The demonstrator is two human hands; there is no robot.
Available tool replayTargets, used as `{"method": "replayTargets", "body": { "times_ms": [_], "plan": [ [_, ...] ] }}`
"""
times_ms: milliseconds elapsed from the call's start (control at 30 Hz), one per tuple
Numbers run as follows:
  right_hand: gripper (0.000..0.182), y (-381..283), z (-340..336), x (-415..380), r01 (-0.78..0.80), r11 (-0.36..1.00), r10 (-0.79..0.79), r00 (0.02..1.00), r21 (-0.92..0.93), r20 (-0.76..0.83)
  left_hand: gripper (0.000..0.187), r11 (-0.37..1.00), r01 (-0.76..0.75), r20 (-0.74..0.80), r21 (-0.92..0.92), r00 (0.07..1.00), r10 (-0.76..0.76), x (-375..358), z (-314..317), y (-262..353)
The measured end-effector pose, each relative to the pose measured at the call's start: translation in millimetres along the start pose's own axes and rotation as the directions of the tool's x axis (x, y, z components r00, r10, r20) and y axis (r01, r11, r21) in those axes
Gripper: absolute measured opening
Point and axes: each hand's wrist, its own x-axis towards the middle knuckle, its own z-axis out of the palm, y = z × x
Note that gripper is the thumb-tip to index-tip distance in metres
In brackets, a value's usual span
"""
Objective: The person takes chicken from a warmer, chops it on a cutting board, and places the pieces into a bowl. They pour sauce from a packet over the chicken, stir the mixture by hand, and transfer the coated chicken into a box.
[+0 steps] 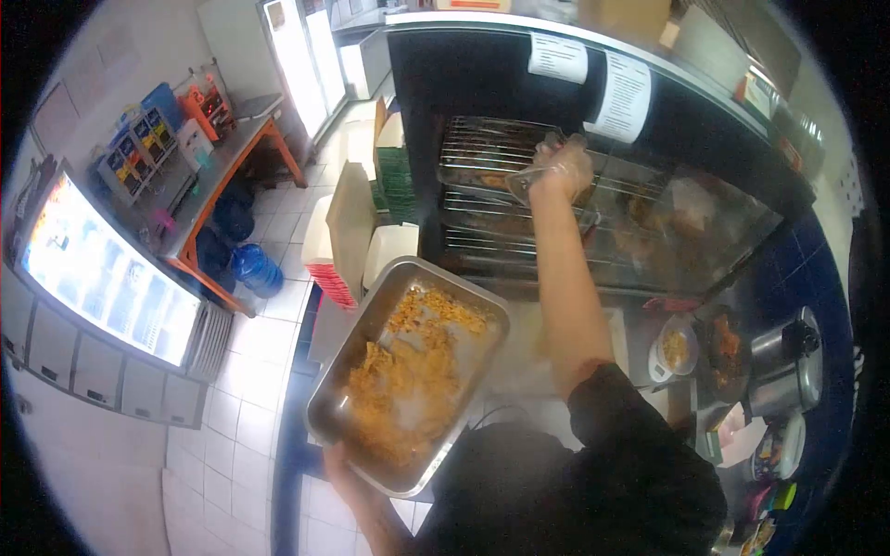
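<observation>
A deep metal tray [320, 412] with golden fried food [408, 371] and loose crumbs inside is tilted in front of me. My left hand [345, 477] grips its lower left edge, the fingers mostly hidden beneath. My right hand [563, 167], in a clear plastic glove, is raised at the glass-fronted cabinet with wire racks [487, 148]. Its fingers look curled, and what they hold, if anything, cannot be made out. Pieces of food lie on the racks behind and beside it.
Stacked cartons [348, 222] stand left of the cabinet. Paper sheets [623, 97] hang above it. At right are a scale with a bowl [675, 347], a dark tray [726, 350] and metal pots [783, 366]. A lit fridge [102, 269] and a blue water bottle [257, 271] are at left.
</observation>
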Motion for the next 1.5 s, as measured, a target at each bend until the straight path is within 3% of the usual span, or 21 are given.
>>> {"method": "replayTargets", "body": {
  "times_ms": [67,133,200,300,367,500,600,667,733,767,800,1033,1067,1100,1167,1200,1233,1300,1400,1467,1500],
  "plan": [
    [0.018,13,1,2,0.072,0.994,-0.077,0.995,0.077,0.059,0.060,0.998,0.019,-0.055,0.058,0.998,-0.016,5,-10,4],
    [0.011,28,4,-14,0.170,0.975,-0.165,0.985,-0.144,0.049,0.059,0.998,0.026,-0.030,0.048,0.999,-0.025,8,-15,3],
    [0.012,50,9,-22,0.086,0.996,-0.085,0.993,-0.013,0.078,0.059,0.998,0.036,0.002,0.048,0.999,-0.037,11,-11,3],
    [0.016,41,14,-57,-0.007,0.972,0.035,0.993,-0.236,0.112,0.057,0.998,0.063,-0.026,0.022,0.998,-0.062,12,-2,7],
    [0.023,38,4,-78,-0.127,0.941,0.233,0.916,-0.314,0.326,0.057,0.995,0.069,0.002,-0.074,0.998,-0.069,19,-7,5],
    [0.027,-15,-20,-98,-0.139,0.851,0.283,0.933,-0.507,0.221,0.062,0.999,-0.047,0.099,-0.015,0.994,0.048,24,-20,6],
    [0.040,-16,-30,-85,-0.075,0.943,0.105,0.992,-0.324,0.075,0.067,0.997,-0.046,-0.018,0.068,0.999,0.048,24,-32,11],
    [0.037,-9,-22,-61,0.013,0.964,0.026,0.989,-0.264,0.143,0.067,0.995,-0.040,-0.066,0.092,0.997,0.046,17,-23,21],
    [0.029,-4,-21,-56,0.005,0.965,0.026,0.993,-0.261,0.114,0.064,0.983,-0.055,-0.190,0.174,0.978,0.088,14,-22,29],
    [0.023,-3,-20,-63,0.001,0.976,0.025,0.993,-0.217,0.120,0.063,0.991,-0.068,-0.140,0.119,0.987,0.085,29,-66,21],
    [0.019,-5,-17,-72,-0.004,0.985,0.028,0.990,-0.173,0.135,0.070,0.957,-0.073,-0.101,0.282,0.989,0.105,36,-90,21],
    [0.010,-36,-77,-159,-0.052,0.979,0.081,0.987,-0.199,0.141,0.069,0.980,-0.132,-0.276,0.147,0.946,0.168,-8,-32,38],
    [0.012,-54,-100,-171,0.512,0.590,-0.301,0.857,-0.624,0.418,0.068,0.965,-0.195,-0.292,0.176,0.926,0.240,-15,-25,39],
    [0.016,-76,-127,-180,0.780,-0.169,-0.353,0.523,-0.602,0.776,0.067,0.945,-0.258,-0.308,0.203,0.899,0.311,-23,-15,38],
    [0.026,-108,-183,-187,0.584,0.476,-0.308,0.811,-0.658,0.497,0.062,0.889,-0.315,-0.338,0.332,0.840,0.424,-54,41,37],
    [0.020,-129,-213,-179,0.588,0.371,-0.356,0.805,-0.719,0.475,0.058,0.819,-0.347,-0.349,0.456,0.777,0.524,-68,59,33],
    [0.018,-154,-245,-169,0.578,0.261,-0.401,0.794,-0.773,0.457,0.061,0.756,-0.407,-0.167,0.513,0.816,0.553,-55,10,30],
    [0.025,-220,-305,-163,0.389,0.675,-0.234,0.919,-0.627,0.318,0.061,0.849,-0.380,-0.199,0.367,0.859,0.471,-61,22,31],
    [0.034,-311,-394,-173,0.202,0.659,-0.145,0.979,-0.724,0.142,0.058,0.982,-0.190,0.026,-0.011,0.981,0.190,-72,70,16],
    [0.043,-352,-423,-186,0.212,0.597,-0.098,0.976,-0.774,0.192,0.065,0.986,-0.143,-0.059,0.080,0.987,0.148,-73,119,-7],
    [0.048,-373,-420,-192,0.228,0.568,-0.019,0.964,-0.791,0.265,0.062,0.989,-0.141,0.053,0.049,0.989,0.138,-68,129,-21]
  ]
}}
